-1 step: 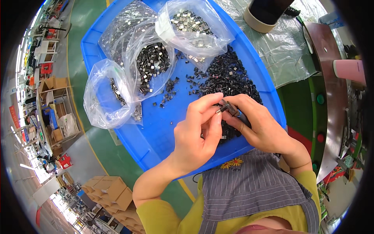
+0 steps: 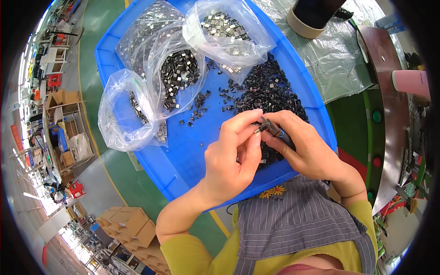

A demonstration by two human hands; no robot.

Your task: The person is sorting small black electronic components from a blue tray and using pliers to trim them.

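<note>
In the head view, your left hand sits at the centre of the frame, its fingers curled in and pressed together at the tips around a tiny dark part that is too small to make out clearly. Your right hand meets it from the right, fingers pinching a slim dark tool whose tip touches that part just between both thumbs. Both hands hover above the lower right corner of the blue tray, directly over the loose heap of small black pieces spread across the tray's right half. Toward the upper left of the frame lie three clear plastic bags: one nearly empty at the left, one with dark square pieces in the middle, and one with silvery pieces at the top. A roll of tape stands on the plastic-covered counter at the upper right. By the look of it, you are in the middle of fitting or picking at a single piece with the tool. The next move would seem to call for a steady left-hand pinch while the tool tip works, with the piece kept over the tray so that it falls there if it slips.
</note>
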